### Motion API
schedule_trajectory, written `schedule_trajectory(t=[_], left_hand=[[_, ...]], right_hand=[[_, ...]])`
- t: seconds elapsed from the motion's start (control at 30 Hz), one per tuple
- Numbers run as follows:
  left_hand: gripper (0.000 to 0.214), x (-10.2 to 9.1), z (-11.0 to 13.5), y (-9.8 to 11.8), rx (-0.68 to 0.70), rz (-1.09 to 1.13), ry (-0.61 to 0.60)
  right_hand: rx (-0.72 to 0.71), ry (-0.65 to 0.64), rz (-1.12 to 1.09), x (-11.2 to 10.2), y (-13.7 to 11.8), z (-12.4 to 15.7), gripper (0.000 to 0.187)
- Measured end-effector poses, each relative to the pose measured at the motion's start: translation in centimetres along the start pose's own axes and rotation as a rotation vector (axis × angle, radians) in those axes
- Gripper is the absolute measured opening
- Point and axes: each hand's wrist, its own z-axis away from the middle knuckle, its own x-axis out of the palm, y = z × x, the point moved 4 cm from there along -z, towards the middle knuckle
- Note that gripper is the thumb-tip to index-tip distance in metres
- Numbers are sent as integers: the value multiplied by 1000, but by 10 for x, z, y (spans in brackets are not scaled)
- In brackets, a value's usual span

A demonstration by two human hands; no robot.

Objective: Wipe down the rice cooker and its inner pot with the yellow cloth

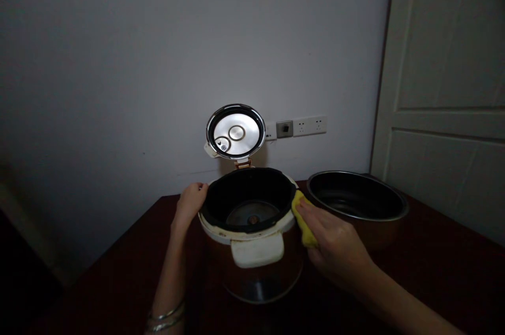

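An open rice cooker stands on a dark wooden table, its round lid swung up at the back. Its black cavity is empty, with the heating plate showing at the bottom. My left hand curls over the cooker's left rim. My right hand presses a yellow cloth against the right rim, fingers closed on it.
A metal inner pot sits on the table just right of the cooker, close to my right hand. A white power strip is fixed to the wall behind. A white door stands at the right.
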Motion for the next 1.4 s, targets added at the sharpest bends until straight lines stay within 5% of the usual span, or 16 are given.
schedule_trajectory(t=[0.17, 0.3, 0.53, 0.63, 0.73, 0.9, 1.13, 1.4], left_hand=[[37, 1, 2, 2, 9, -20, 3], [37, 2, 2, 1, 8, -12, 16], [40, 3, 1, -1, 41, 10, 17], [41, 3, 2, -2, 39, 7, 18], [41, 3, 1, -2, 32, 0, 16], [43, 3, 0, -2, 37, -8, -2], [43, 1, 1, 0, 31, -29, 9], [40, 4, -2, -3, 53, -17, 4]], right_hand=[[-115, 94, 20, -19, -54, 0, 46], [-90, 109, -38, -19, -69, 2, 46], [133, 54, -547, -23, -23, 4, 40], [254, 139, -554, -26, -3, 1, 40], [83, 112, -482, -23, -12, -8, 53], [-102, -72, -387, -5, -65, -20, 50], [-127, 116, -271, 4, -133, -27, 31], [-384, 16, -269, 8, -133, -25, 32]])
